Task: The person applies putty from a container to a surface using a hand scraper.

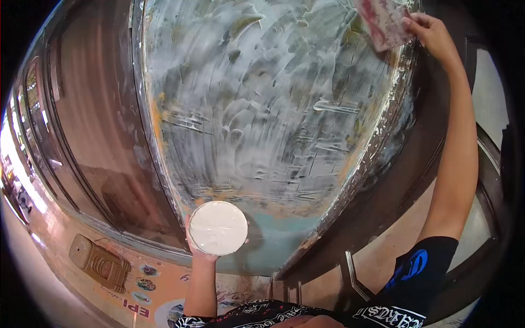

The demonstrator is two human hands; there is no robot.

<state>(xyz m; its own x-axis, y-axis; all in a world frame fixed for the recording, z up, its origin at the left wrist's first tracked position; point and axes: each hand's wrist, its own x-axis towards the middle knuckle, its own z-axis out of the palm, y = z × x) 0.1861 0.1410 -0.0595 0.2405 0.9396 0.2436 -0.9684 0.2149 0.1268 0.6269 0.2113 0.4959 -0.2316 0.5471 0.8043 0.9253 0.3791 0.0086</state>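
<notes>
My left hand (202, 255) is wrapped round the side of a round tub of white paste (218, 228), held low in front of the panel with its open top facing up. Up at the top right, my right hand (430, 35) pinches the edge of a flat, reddish, paste-smeared sheet (381, 24). This sheet lies over the right edge of a tall grey-green panel (257, 131). White streaks and ridges of paste cover much of the panel, while a plain green strip shows near its bottom.
Dark brown framing (158, 186) borders the panel, with chipped, whitish edges on the right. A brown plastic stool (99, 262) stands at the lower left on a printed banner (145, 284). Brown wooden surfaces flank both sides, and bright daylight enters at the far left.
</notes>
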